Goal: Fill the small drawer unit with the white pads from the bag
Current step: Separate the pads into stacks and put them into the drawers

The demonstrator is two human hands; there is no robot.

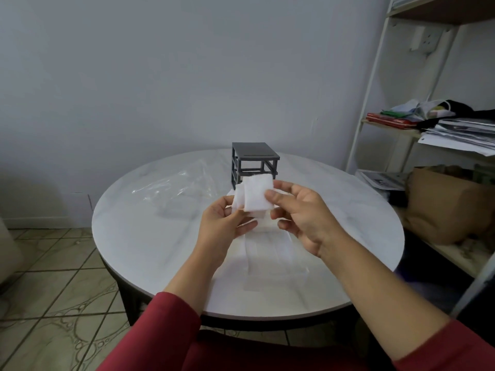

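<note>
At frame centre, your left hand point(225, 223) and right hand point(300, 215) each pinched a small stack of white pads point(254, 194), held up before the grey drawer unit point(254, 162), probably to sort them for loading, while the clear bag point(176, 186) lay left of it on the table point(134, 236).

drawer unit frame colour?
Dark grey drawer unit frame, seen clearest in the head view.
</note>
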